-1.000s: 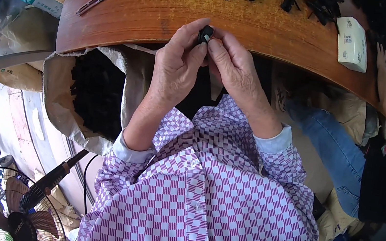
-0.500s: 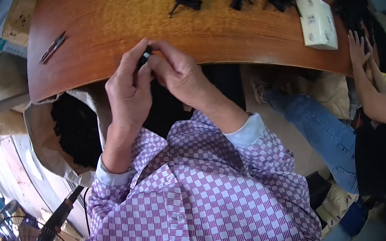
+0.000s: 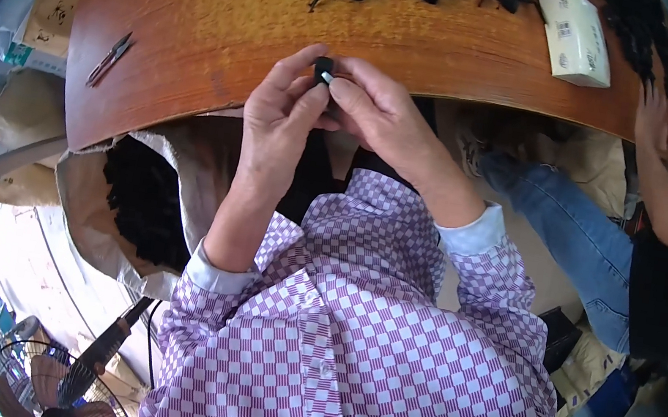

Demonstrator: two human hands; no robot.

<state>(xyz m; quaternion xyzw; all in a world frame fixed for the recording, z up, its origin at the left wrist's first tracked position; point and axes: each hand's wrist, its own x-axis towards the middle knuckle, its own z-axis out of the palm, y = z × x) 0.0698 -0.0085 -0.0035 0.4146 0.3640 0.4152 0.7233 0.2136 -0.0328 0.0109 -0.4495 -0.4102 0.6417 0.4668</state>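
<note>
Both my hands, left and right, stay pinched on the black part (now raised back over the table edge).

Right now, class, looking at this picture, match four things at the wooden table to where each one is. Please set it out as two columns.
Things:
1. small black part
2. snips
3. white tissue pack
4. brown paper sack

Places:
A. far right of the table top
B. pinched between both hands' fingertips
C. below the table's left edge, holding black pieces
D. lying left on the table top

Pairs: 1-B, 2-D, 3-A, 4-C
</note>
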